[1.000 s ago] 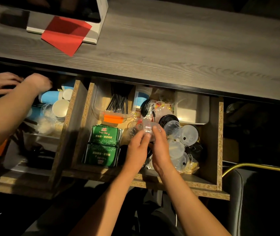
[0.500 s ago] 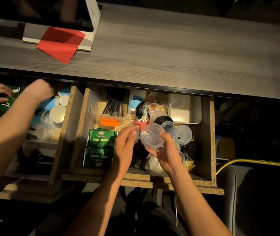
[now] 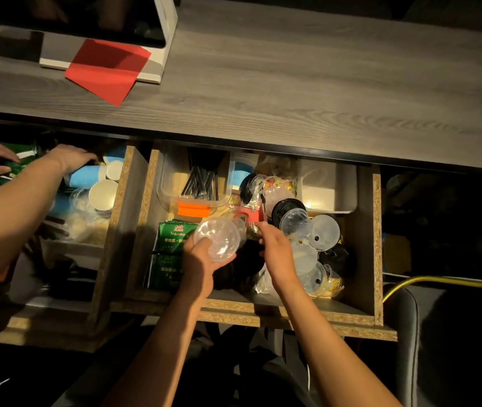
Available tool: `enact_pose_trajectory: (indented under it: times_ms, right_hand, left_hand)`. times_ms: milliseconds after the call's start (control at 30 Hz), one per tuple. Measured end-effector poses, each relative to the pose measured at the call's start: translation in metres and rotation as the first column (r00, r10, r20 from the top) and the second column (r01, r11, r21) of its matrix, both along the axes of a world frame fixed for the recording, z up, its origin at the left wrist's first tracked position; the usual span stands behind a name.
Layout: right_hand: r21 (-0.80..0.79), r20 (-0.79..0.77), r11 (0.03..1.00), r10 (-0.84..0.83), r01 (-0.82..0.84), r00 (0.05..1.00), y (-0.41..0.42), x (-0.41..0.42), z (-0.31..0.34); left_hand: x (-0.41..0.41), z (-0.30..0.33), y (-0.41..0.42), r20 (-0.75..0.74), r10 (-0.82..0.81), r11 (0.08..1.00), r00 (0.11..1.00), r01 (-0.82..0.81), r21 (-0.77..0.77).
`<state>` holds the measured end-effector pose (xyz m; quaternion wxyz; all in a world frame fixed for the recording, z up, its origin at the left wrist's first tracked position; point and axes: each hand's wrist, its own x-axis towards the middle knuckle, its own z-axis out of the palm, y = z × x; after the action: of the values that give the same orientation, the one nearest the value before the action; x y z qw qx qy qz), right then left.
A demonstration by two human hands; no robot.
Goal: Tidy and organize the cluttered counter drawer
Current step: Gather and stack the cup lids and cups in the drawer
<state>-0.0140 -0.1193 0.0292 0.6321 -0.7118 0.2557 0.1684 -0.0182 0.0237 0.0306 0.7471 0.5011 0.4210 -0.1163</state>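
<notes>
**Clear cup in hand over open drawer: handling and orientation**

The left hand [image 3: 197, 264] grips a clear plastic cup [image 3: 217, 238] by its lower rim, thumb across the near face and fingers curled behind. The cup is held above the middle of the drawer [image 3: 363, 251], just at 3 o'clock of the green packets [image 3: 172, 239]. The right hand [image 3: 276, 251] is at 3 o'clock of the cup, fingertips reaching toward 11 o'clock into the clutter by a red item [image 3: 248, 214]; whether it pinches anything cannot be told.

Handling, as judged: the cup looks thin-walled, very light and slightly flexible. It should dent under a hard squeeze and slip if held loosely by the smooth wall. The rim is the stiffest place to take hold, or the wall just beneath it, with light pressure.

Orientation: one round end faces the camera, so the cup's long axis runs roughly toward the viewer, tipped slightly toward 12 o'clock. Whether that end is the mouth or the base cannot be told.

More clear lids and cups [image 3: 307, 230] lie at 3 o'clock. The table [image 3: 292, 83] spans 12 o'clock.
</notes>
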Motion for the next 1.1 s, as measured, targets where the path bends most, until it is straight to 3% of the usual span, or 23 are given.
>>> enact_pose_trajectory:
  times_ms: [67,200,367,433,533,633,733,900,1100]
  right_hand:
    - [-0.241,-0.022,0.97,0.007,-0.012,1.0,0.0,0.006,-0.023]
    - [-0.586,-0.039,0.773,0.27,-0.241,0.962,0.012,0.018,-0.053]
    - [-0.653,-0.29,0.567,0.426,-0.502,0.857,0.032,0.039,-0.066]
    - [-0.683,-0.305,0.531,0.418,-0.502,0.856,0.034,0.041,-0.069]
    - [-0.72,-0.178,0.603,0.317,-0.343,0.931,0.028,0.037,-0.068]
    - [-0.579,0.077,0.814,0.106,-0.042,0.991,0.018,0.033,-0.046]
    - [-0.41,0.256,0.898,-0.056,0.161,0.965,0.008,0.029,-0.021]
    - [-0.302,0.286,0.95,0.017,0.074,0.958,0.017,0.025,0.002]
    - [-0.389,0.204,0.921,0.085,0.001,0.975,0.025,0.018,-0.018]
  left_hand:
    - [0.003,-0.011,0.019,0.002,-0.017,0.996,1.0,0.017,0.083]
    - [0.009,-0.027,0.041,-0.041,-0.092,0.982,0.995,0.097,0.161]
    - [0.015,-0.033,0.051,-0.002,-0.182,0.964,0.983,0.179,0.199]
    - [0.016,-0.032,0.054,0.007,-0.183,0.97,0.983,0.179,0.162]
    - [0.017,-0.026,0.054,0.03,-0.201,0.97,0.979,0.195,0.144]
    - [0.02,-0.017,0.049,0.0,-0.178,0.97,0.984,0.176,0.169]
    - [0.022,-0.011,0.038,-0.035,-0.192,0.968,0.981,0.195,0.157]
    - [0.021,0.005,0.012,0.029,-0.326,0.943,0.945,0.323,0.081]
    - [0.015,0.015,-0.004,0.066,-0.426,0.904,0.902,0.426,0.008]
